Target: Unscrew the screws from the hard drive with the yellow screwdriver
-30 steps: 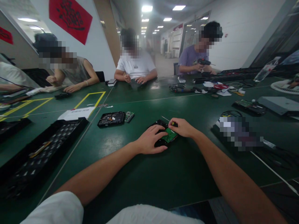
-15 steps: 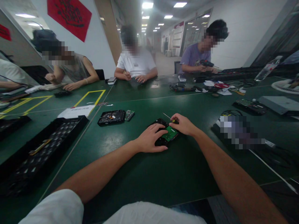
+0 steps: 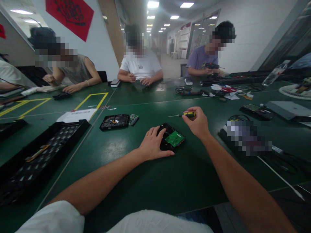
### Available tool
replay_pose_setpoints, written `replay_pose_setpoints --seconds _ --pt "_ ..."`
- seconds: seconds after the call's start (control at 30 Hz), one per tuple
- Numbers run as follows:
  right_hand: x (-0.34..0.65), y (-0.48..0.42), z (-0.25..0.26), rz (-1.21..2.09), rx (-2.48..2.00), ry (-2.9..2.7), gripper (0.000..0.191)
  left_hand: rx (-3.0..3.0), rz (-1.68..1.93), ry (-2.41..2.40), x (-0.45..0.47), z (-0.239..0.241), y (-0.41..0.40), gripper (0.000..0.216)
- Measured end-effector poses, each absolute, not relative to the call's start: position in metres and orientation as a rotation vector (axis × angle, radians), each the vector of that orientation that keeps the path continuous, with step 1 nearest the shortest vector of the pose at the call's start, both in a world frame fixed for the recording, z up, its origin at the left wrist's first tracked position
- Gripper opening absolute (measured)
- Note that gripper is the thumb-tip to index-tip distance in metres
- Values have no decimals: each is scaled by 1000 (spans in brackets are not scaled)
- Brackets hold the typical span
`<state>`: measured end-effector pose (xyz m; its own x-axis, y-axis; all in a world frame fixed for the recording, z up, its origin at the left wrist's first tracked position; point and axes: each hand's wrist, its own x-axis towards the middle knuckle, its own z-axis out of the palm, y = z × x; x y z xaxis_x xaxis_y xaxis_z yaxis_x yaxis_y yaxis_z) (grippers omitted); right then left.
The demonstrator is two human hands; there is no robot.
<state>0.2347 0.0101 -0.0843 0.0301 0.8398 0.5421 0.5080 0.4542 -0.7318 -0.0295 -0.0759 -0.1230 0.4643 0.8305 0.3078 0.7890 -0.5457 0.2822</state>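
Note:
A black hard drive [image 3: 167,147] with a green circuit board [image 3: 175,138] on top lies on the dark green table in front of me. My left hand [image 3: 152,144] grips its left side, fingers along the far edge and thumb by the near edge. Above and right of the drive, my right hand [image 3: 198,121] is closed around a screwdriver [image 3: 189,114] with a yellow and black handle. Its thin shaft points left, clear of the drive. Further left lie another hard drive [image 3: 114,122] and a small loose circuit board [image 3: 133,119].
A long black tray [image 3: 46,158] occupies the left side, with a paper sheet [image 3: 77,115] behind it. Right of me sit a grey box [image 3: 289,110], another drive [image 3: 257,111], cables and a water bottle [image 3: 275,73]. Three people work across the table; one holds a power drill [image 3: 212,65].
My right hand has lifted off the drive's circuit board and moved up and right with the screwdriver, now nearly level. My left hand still holds the drive, fingers slightly shifted back.

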Motion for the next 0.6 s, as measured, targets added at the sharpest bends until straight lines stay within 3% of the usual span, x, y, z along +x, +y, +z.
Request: replay_pose_setpoints --seconds 0.2,0.33,0.6 --pt "235 1 -67 156 -1104 -1584 41 2614 656 1389 -31 -122 -74 121" --pt "231 -5 -67 46 -1132 -1705 52 2632 655 1375 -32 -123 -72 120" --pt "224 -2 -80 113 -1177 -1865 51 2657 667 1315 -34 -127 -70 115"
